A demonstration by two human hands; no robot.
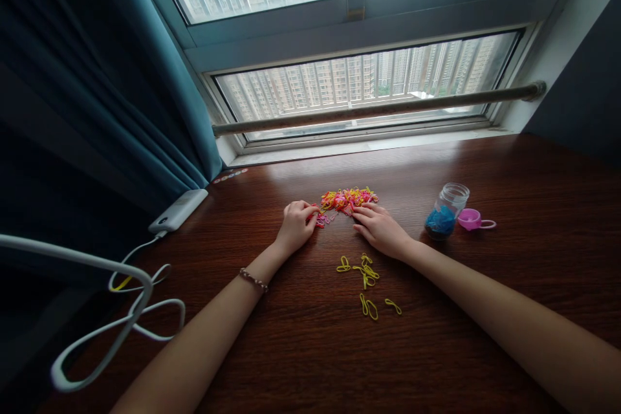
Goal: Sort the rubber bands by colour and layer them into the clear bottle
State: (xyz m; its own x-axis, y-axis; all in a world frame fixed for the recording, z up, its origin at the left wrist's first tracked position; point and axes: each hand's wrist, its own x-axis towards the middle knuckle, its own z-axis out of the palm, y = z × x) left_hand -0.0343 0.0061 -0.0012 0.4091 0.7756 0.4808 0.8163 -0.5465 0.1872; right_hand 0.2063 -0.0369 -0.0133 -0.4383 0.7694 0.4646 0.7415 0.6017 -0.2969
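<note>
On the dark brown table [301, 369], before the window [356, 10]: one pile [349, 199] of small loops, pink, yellow and orange mixed, is heaped toward the sill. Left hand [295, 226]: set at the pile's left end; fingers are curled, thumb and forefinger brought close together at some pink loops; whether a loop is clamped between them cannot be told. A bracelet [253, 280] is worn on the wrist. Right hand [383, 228]: laid at the pile's near right edge; fingers are stretched out, tips touching the pile, thumb held apart. Yellow loops [365, 270]: several, scattered on the near side of the pile, between the forearms. Clear jar [442, 213]: stood uncapped right of the right hand, partly filled with blue contents. Pink lid [469, 220]: placed just beside the jar. White device [180, 210]: laid near the curtain [121, 77], a cable plugged in.
</note>
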